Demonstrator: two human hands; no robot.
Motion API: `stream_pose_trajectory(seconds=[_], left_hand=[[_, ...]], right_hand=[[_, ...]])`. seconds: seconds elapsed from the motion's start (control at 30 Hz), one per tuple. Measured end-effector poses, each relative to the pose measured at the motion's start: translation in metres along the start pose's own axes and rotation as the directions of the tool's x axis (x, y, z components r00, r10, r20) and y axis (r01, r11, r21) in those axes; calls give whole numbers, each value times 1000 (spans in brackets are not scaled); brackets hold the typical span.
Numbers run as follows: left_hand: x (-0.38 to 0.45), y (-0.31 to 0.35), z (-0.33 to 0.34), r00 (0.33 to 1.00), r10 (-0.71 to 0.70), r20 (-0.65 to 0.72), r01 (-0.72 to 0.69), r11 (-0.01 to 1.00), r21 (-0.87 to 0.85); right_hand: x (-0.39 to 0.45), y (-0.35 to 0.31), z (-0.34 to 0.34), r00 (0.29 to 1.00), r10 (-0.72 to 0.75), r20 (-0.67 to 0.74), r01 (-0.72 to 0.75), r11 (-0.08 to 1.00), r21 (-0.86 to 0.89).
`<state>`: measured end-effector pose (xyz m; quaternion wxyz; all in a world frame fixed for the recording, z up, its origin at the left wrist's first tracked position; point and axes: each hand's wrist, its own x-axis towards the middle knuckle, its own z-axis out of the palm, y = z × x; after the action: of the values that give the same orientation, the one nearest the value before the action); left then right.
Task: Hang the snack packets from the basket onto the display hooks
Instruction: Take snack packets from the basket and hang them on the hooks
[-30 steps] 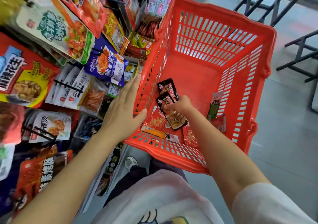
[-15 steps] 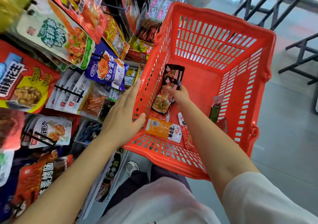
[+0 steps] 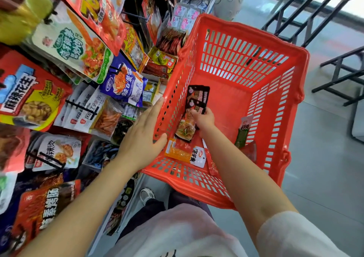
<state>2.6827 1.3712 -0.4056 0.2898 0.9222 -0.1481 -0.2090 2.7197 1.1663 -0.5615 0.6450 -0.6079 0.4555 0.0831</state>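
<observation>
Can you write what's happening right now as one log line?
right hand: holds black packets | left hand: steadies red basket | orange packet: in basket

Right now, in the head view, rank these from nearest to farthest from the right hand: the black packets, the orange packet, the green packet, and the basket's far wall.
1. black packets: held in the right hand itself.
2. orange packet: on the basket floor, toward the near wall.
3. green packet: leaning at the right wall.
4. basket's far wall: beyond everything, opposite the person.
</observation>
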Motion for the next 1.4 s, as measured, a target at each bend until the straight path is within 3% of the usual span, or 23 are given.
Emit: stream_pose_trajectory(seconds=[0.37, 0.53, 0.63, 0.7, 0.73, 0.8, 0.9, 1.0, 1.2, 1.4], left_hand=[[0, 0, 1, 1000, 0, 1, 0, 1000, 16], [2, 2, -4, 1000, -11, 28, 9, 997, 82], [8, 19, -16, 994, 48, -103, -33, 990, 137], [15, 40, -27, 973, 91, -212, -86, 996, 34], [18, 53, -33, 977, 79, -197, -89, 995, -42], [24, 75, -42, 1000, -8, -14, 3, 944, -330], [26, 92, -42, 962, -50, 270, 218, 740, -636], [21, 95, -39, 961, -16, 278, 213, 683, -699], [11, 96, -42, 949, 19, 315, 219, 681, -699], [5, 89, -45, 963, -134, 234, 266, 618, -740]], right_hand=[[12, 11, 2, 992, 104, 72, -105, 994, 3], [-11, -39, -31, 992, -119, 34, 116, 990, 82], [-47, -85, -61, 960, -240, 144, 212, 959, 186], [-76, -109, -76, 908, -310, 283, 243, 938, 246], [-92, -118, -81, 878, -337, 340, 247, 927, 281], [-119, -131, -85, 824, -381, 420, 244, 906, 345], [-145, -138, -85, 798, -423, 430, 275, 889, 365], [-155, -140, -85, 821, -457, 341, 321, 865, 385], [-153, -138, -82, 875, -419, 242, 280, 846, 453], [-139, -140, -82, 916, -378, 133, 249, 797, 551]])
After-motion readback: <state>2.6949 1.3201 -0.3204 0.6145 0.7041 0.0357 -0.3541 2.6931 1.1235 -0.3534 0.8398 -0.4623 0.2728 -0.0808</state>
